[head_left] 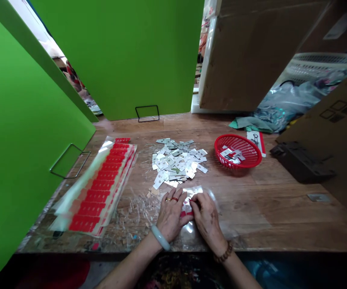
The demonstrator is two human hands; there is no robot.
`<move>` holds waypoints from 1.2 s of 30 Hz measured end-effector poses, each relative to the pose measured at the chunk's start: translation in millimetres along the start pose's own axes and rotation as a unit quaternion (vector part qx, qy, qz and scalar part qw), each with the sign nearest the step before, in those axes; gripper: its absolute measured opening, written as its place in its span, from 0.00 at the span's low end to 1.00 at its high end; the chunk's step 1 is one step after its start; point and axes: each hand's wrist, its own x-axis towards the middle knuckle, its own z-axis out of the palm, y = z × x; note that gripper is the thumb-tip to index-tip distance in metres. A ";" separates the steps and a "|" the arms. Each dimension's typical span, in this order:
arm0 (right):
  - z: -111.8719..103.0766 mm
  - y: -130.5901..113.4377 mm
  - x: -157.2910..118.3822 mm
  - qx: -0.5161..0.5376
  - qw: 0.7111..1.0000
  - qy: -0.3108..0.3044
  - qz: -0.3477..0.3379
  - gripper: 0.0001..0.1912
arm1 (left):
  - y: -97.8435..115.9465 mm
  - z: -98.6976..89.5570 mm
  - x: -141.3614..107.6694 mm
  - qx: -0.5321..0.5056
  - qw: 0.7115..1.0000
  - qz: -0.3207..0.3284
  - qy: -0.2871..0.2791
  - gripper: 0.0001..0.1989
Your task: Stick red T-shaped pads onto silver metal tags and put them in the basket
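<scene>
My left hand (172, 212) lies flat, fingers stretched out, on a clear plastic sheet (214, 196) at the table's front. Between the hands shows a small red piece (186, 213), partly covered by my fingers. My right hand (205, 214) is closed in a pinch at that red piece's upper right; what its fingertips hold is hidden. Just beyond the hands lies a loose pile of small flat silvery metal plates (176, 160). To the left, a fanned stack of clear strips with red printed patches (101, 184) rests on the wood.
A red plastic basket (238, 164) with several metal plates stands right of the pile. A dark metal block (301, 160) sits at the far right, near a cardboard box (336, 140). Green panels (125, 60) with wire stands (147, 113) wall the back and left.
</scene>
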 end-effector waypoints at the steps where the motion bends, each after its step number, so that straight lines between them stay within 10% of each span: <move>1: -0.2 -0.5 -0.2 0.000 1.000 0.001 -0.002 0.07 | 0.1 -0.2 0.2 0.000 1.000 -0.001 -0.002 0.32; 15: -10.3 -1.0 -10.0 0.083 0.994 -0.054 -0.040 0.07 | -0.1 -0.6 0.2 -0.008 1.000 -0.005 -0.010 0.32; 21: -22.2 0.3 -14.3 0.229 0.967 -0.053 0.097 0.08 | 3.2 -12.7 -0.8 -0.096 0.995 -0.019 0.008 0.24; 28: -21.4 15.3 -17.4 0.314 0.934 0.009 0.169 0.11 | -40.2 -38.7 13.9 -0.072 0.970 -0.138 0.185 0.09; 36: -20.1 11.9 -15.5 0.303 0.938 0.025 0.168 0.12 | -72.0 -35.2 18.9 -0.048 0.978 -0.128 0.159 0.09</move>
